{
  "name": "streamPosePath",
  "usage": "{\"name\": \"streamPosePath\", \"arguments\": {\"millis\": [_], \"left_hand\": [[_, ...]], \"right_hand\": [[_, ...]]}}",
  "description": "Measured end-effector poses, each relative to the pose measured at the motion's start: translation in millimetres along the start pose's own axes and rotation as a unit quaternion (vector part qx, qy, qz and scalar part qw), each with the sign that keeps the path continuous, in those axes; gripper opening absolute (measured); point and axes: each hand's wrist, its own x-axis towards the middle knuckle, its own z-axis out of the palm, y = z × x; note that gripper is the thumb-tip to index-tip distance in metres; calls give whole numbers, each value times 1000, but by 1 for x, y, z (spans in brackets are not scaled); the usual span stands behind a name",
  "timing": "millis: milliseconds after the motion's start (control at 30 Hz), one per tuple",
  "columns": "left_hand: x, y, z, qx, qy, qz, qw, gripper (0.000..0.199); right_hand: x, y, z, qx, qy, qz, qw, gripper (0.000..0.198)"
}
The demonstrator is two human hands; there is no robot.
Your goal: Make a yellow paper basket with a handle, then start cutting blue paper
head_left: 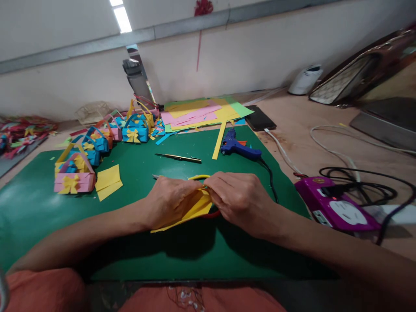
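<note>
Between the fingers of the left hand and the right hand, I am viewing the paper, a bent yellow piece, over the green mat. Both sets of fingers are curling nearly closed, their tips almost meeting at the upper edge: the right ones are pinching that edge, and the left ones are gripping the paper's left part. How tightly the hidden fingertips are pressing, I cannot tell.

Just beyond the fingertips, the scissors are showing a yellow handle loop; their point is emerging past the left knuckles, and the hands are hiding the middle. Farther out, a pen is lying crosswise. Beyond the right fingers, a glue gun is resting beside a yellow strip, and a phone is lying farther off. Well to the right of the fingers, a purple power strip is carrying a black plug.

To the left of the left fingers, a yellow square is lying near a pink basket; other paper baskets are standing in a row behind it, a blue basket among them. Straight beyond the fingers, coloured sheets are lying stacked.
</note>
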Motion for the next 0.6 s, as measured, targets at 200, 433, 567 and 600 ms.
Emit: {"name": "streamPosePath", "arguments": {"millis": [200, 433, 567, 600], "left_hand": [[2, 0, -2, -16, 37, -6, 999, 16], [1, -2, -2, -12, 47, 2, 999, 15], [1, -1, -1, -8, 42, 9, 999, 15], [1, -1, -1, -8, 40, 11, 999, 15]], "right_hand": [[1, 2, 0, 38, -14, 31, 999, 21], [1, 4, -3, 41, -4, 27, 999, 23], [2, 4, -1, 21, 22, 15, 999, 23], [2, 4, -1, 15, 33, 14, 999, 23]]}}
